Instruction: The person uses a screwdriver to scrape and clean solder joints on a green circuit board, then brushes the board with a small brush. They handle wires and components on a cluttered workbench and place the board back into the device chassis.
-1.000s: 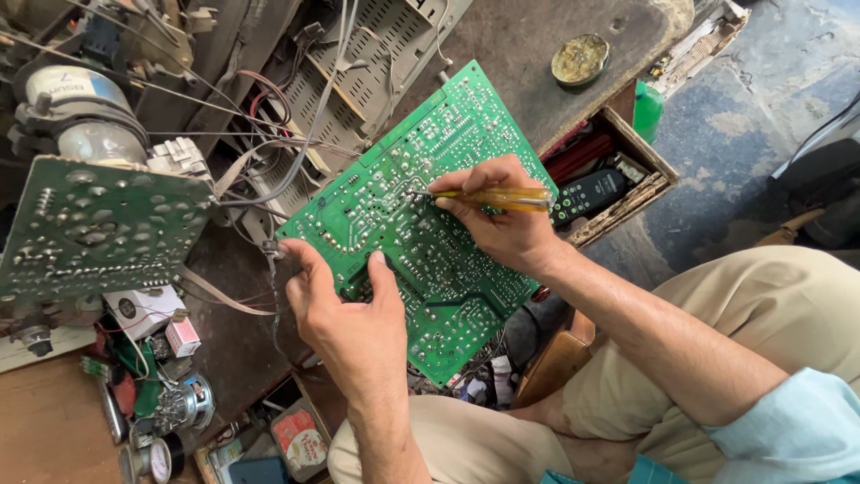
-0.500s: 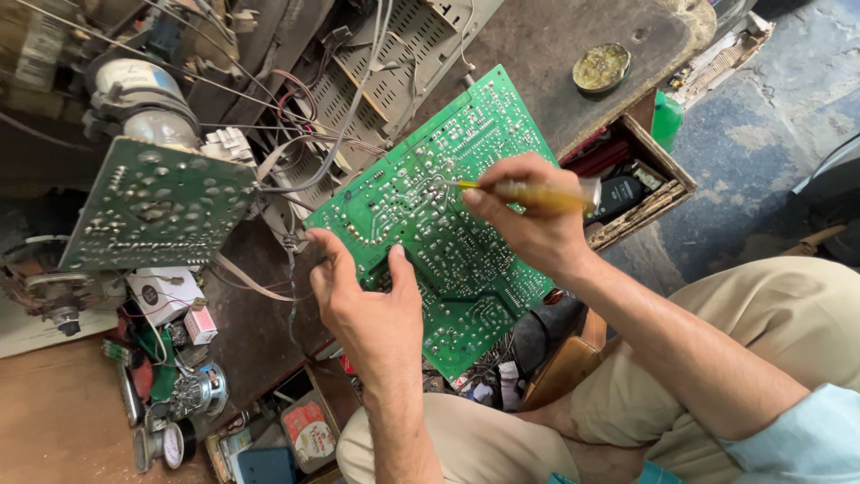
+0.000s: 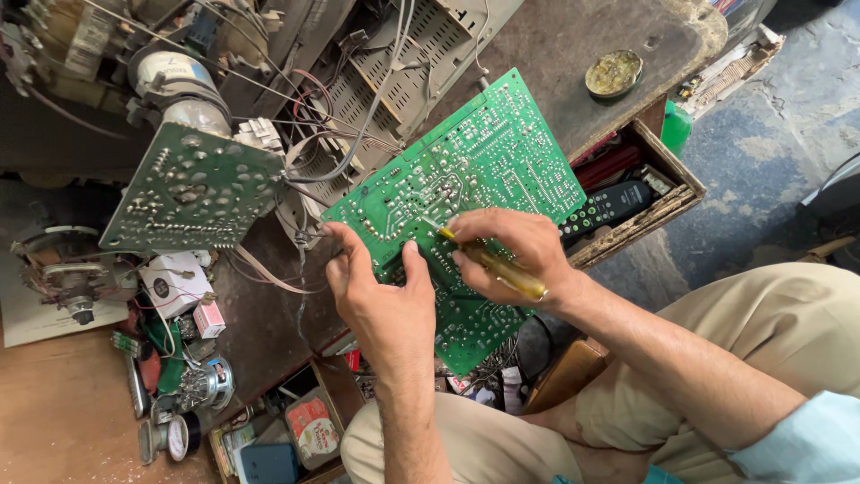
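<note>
A large green circuit board (image 3: pixel 488 170) is tilted up, solder side toward me, over a dark workbench (image 3: pixel 573 45). My left hand (image 3: pixel 381 291) grips its lower left edge, thumb on the face. My right hand (image 3: pixel 511 251) holds a yellow-handled tool (image 3: pixel 497 266) like a pen, its tip touching the board near the middle. Wires run from the board's top left corner to the opened chassis behind it.
A smaller green board (image 3: pixel 193 188) hangs on a tube neck at left. A round tin (image 3: pixel 614 72) sits on the bench. An open wooden drawer (image 3: pixel 667 211) holds a black remote (image 3: pixel 609 206). Solder spools and small boxes lie at lower left. My knees are at the bottom.
The view has shifted, so everything slid right and down. The right hand turned the tool from lying level to slanting down, tip still on the board. My left hand keeps its grip.
</note>
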{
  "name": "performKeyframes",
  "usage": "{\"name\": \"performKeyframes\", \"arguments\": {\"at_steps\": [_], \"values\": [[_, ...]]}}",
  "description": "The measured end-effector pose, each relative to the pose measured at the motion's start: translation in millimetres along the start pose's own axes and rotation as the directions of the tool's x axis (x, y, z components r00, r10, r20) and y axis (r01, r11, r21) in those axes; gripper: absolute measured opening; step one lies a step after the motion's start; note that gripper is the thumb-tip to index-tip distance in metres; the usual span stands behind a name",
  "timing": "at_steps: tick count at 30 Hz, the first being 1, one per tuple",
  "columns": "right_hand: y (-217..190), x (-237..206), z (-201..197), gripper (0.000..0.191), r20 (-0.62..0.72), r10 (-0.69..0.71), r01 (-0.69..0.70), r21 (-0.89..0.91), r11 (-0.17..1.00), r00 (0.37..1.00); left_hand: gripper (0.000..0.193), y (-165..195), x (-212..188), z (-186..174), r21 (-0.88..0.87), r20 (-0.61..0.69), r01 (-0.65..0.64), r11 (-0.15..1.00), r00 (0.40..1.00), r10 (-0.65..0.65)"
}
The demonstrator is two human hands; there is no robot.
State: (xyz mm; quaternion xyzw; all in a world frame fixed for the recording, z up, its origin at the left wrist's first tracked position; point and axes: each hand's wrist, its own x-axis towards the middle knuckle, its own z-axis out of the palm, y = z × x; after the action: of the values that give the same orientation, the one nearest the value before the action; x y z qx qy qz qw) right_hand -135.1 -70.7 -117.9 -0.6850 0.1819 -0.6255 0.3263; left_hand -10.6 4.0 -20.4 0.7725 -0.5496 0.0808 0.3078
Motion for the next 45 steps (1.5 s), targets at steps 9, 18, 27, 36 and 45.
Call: {"name": "performKeyframes", "arguments": {"at_steps": [9,18,27,36,45], "values": [[9,3,-3,0.027,0.068,-0.114,0.117,-0.046,0.992,0.991,0.083,0,0,1,0.006,0.010,0.041,0.999,0.999,-0.041],[9,2,-6,0.029,0.143,-0.171,0.190,-0.134,0.972,0.975,0.082,1,-1,-1,0.014,0.026,0.009,1.000,1.000,-0.010],[10,-1,-5,0.029,0.142,-0.169,0.186,-0.120,0.975,0.975,0.081,2,0,-1,0.002,0.010,0.001,1.000,1.000,-0.001],[10,-1,-5,0.029,0.134,-0.152,0.168,-0.116,0.979,0.979,0.081,2,0,-1,-0.011,0.018,0.026,1.000,1.000,-0.026],[14,-2,-2,0.029,0.050,-0.037,0.038,-0.012,0.999,0.998,0.080,2,-1,-1,-0.015,-0.003,0.008,1.000,1.000,-0.008]]}}
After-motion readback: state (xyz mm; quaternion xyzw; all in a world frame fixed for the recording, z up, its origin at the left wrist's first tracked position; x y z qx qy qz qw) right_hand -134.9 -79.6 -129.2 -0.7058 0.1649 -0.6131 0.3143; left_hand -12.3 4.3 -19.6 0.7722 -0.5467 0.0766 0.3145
